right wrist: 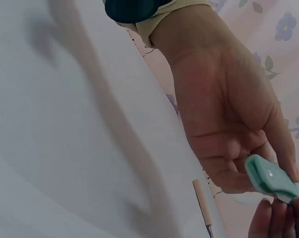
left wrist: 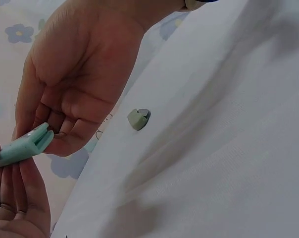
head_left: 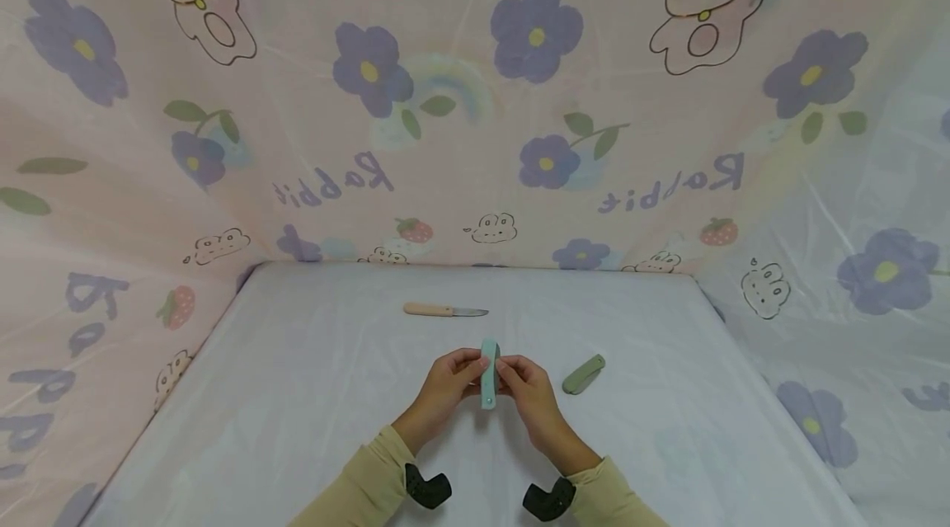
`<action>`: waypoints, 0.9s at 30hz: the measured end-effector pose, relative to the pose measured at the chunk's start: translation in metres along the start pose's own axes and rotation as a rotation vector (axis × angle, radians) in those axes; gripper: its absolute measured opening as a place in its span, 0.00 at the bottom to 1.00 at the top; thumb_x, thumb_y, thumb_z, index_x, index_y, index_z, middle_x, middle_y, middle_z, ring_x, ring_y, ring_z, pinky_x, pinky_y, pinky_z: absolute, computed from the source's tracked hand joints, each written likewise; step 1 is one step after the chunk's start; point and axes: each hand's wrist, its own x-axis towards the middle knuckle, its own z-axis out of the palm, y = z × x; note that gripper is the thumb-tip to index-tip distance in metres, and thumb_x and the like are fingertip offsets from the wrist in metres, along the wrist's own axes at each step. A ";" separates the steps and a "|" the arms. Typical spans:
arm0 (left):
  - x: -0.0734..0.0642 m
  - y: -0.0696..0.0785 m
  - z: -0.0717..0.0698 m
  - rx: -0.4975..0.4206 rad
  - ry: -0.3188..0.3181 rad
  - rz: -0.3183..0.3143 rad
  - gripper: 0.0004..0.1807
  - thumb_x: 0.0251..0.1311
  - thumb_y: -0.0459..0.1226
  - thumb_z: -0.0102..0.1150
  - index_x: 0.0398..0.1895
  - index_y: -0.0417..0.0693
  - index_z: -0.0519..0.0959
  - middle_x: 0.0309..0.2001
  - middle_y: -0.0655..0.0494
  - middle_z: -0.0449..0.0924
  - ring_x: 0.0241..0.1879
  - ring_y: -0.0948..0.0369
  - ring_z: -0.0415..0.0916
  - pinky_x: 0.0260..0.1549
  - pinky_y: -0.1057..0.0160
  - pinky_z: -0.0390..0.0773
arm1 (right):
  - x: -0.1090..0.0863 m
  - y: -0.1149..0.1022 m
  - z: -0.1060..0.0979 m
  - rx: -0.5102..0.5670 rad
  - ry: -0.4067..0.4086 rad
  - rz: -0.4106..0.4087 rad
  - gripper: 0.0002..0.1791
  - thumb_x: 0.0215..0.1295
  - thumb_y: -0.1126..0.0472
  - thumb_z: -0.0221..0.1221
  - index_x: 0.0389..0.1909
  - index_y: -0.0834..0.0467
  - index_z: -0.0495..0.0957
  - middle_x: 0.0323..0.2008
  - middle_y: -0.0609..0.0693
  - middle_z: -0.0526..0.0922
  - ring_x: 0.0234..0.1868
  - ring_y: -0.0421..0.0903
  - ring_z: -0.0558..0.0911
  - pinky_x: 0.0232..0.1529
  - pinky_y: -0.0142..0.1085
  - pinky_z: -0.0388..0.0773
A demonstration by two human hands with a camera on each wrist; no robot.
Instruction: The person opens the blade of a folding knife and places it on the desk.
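Both hands hold a mint-green folding knife (head_left: 488, 383) upright above the table. My left hand (head_left: 445, 383) grips its handle from the left, thumb on the handle's face. From the right, my right hand (head_left: 529, 388) pinches at its edge, where a sliver of grey blade shows near the upper end. How far the blade stands out is hard to tell. The left wrist view shows the slotted end of the folding knife (left wrist: 25, 146) between the fingers of both hands. In the right wrist view, the folding knife (right wrist: 273, 177) has a bit of metal showing by the fingertips.
A knife with a wooden handle (head_left: 430, 310) lies behind the hands, blade pointing right. To the right lies an olive-green folding knife (head_left: 584, 374), folded. White cloth covers the table (head_left: 334, 329); printed curtains (head_left: 460, 181) stand at its back and sides.
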 end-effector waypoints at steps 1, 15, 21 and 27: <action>0.000 0.000 0.000 -0.001 0.002 -0.007 0.22 0.63 0.42 0.57 0.52 0.33 0.72 0.44 0.46 0.80 0.40 0.58 0.78 0.42 0.59 0.79 | -0.001 -0.001 0.000 0.000 0.001 -0.001 0.13 0.68 0.65 0.52 0.45 0.73 0.73 0.35 0.56 0.77 0.34 0.46 0.77 0.42 0.41 0.79; -0.001 -0.004 0.000 -0.034 0.022 -0.057 0.21 0.62 0.42 0.57 0.51 0.34 0.72 0.41 0.48 0.80 0.38 0.58 0.77 0.40 0.59 0.80 | -0.001 0.013 -0.003 0.003 0.060 0.025 0.18 0.67 0.59 0.55 0.47 0.71 0.73 0.36 0.57 0.78 0.36 0.46 0.78 0.40 0.36 0.80; -0.003 -0.002 0.001 0.019 -0.040 -0.090 0.20 0.63 0.42 0.56 0.50 0.35 0.73 0.42 0.47 0.80 0.38 0.58 0.77 0.40 0.58 0.79 | 0.001 0.011 -0.015 -0.009 -0.044 0.073 0.17 0.67 0.58 0.55 0.42 0.70 0.72 0.32 0.55 0.80 0.34 0.48 0.80 0.39 0.40 0.81; -0.005 -0.005 0.000 0.037 -0.043 -0.116 0.19 0.62 0.43 0.57 0.48 0.36 0.74 0.41 0.48 0.81 0.38 0.57 0.78 0.39 0.59 0.80 | 0.001 0.010 -0.019 -0.080 -0.092 0.080 0.17 0.65 0.56 0.58 0.41 0.68 0.71 0.31 0.54 0.82 0.33 0.46 0.81 0.37 0.40 0.82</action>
